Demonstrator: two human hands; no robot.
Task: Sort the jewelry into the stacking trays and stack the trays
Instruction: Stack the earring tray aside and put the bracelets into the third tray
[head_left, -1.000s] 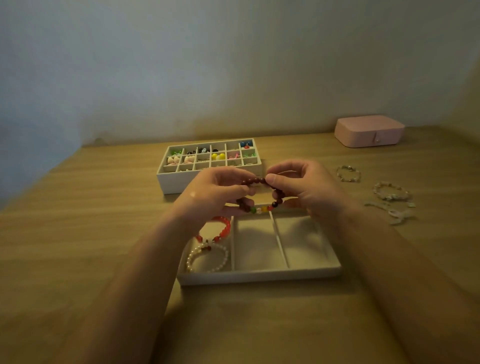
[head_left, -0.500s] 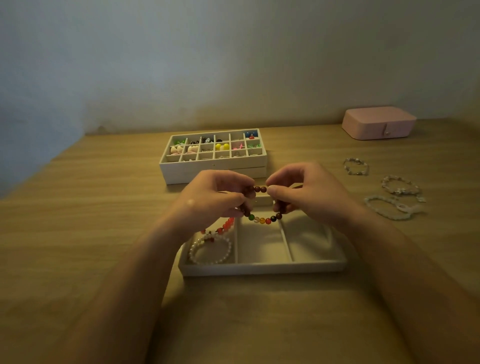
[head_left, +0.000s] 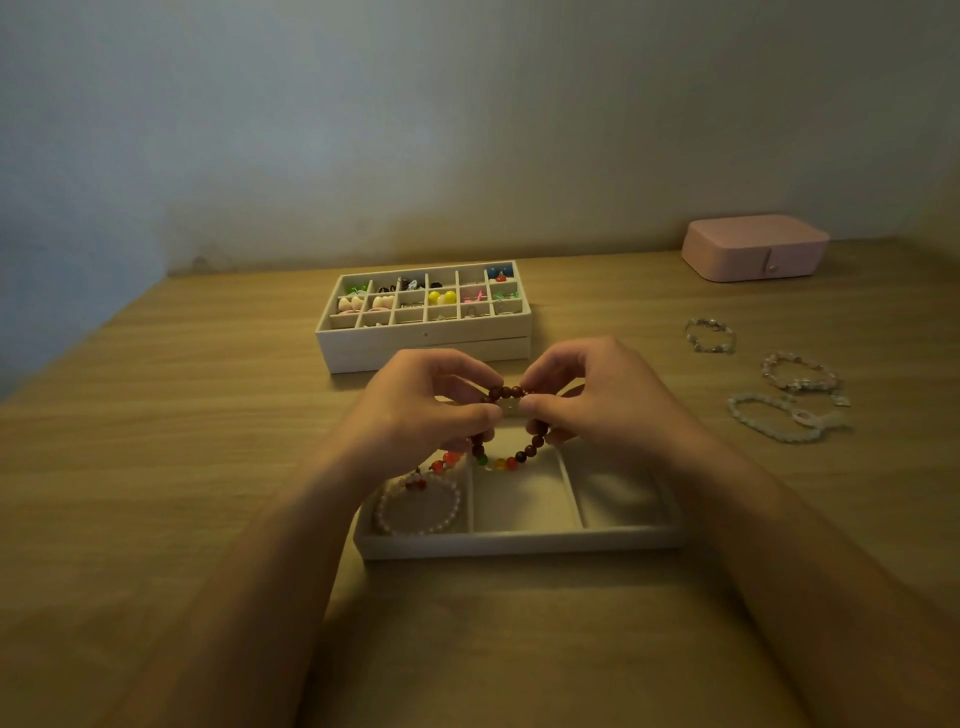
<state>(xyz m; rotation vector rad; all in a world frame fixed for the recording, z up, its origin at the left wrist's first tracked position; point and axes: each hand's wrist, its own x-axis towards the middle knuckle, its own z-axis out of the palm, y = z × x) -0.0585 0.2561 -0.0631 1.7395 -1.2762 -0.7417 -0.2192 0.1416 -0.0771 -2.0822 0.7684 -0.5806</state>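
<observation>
You hold the bead bracelet (head_left: 501, 463) up with both hands. Your left hand (head_left: 426, 410) pinches one side and your right hand (head_left: 597, 405) pinches the other, so both hands are curled tight on the beads. A few dark beads run straight between your hands, and the rest hangs down in a loop. I think you hold it like this to keep it round and open, so it can lie flat and not drop in a heap.

The loop hangs just under your hands, over the far end of the tray (head_left: 519, 543). It is above the middle slot (head_left: 519, 501). I cannot tell if the lowest beads touch the tray.

The slot below your left hand has a white bracelet (head_left: 415, 512) and a red bracelet (head_left: 448, 460) in it. Your left hand hides part of the red one. That slot looks full enough, so the middle one seems the right home for this bracelet.

Past your hands, a small tray (head_left: 426, 332) with many little slots sits on top of another tray. It holds tiny bright things, so that part looks sorted.

Off to the side of your right hand, three clear bracelets (head_left: 774, 418) lie on the desk (head_left: 156, 467), not yet in a tray. A closed pink box (head_left: 753, 249) sits farther back on that side.
</observation>
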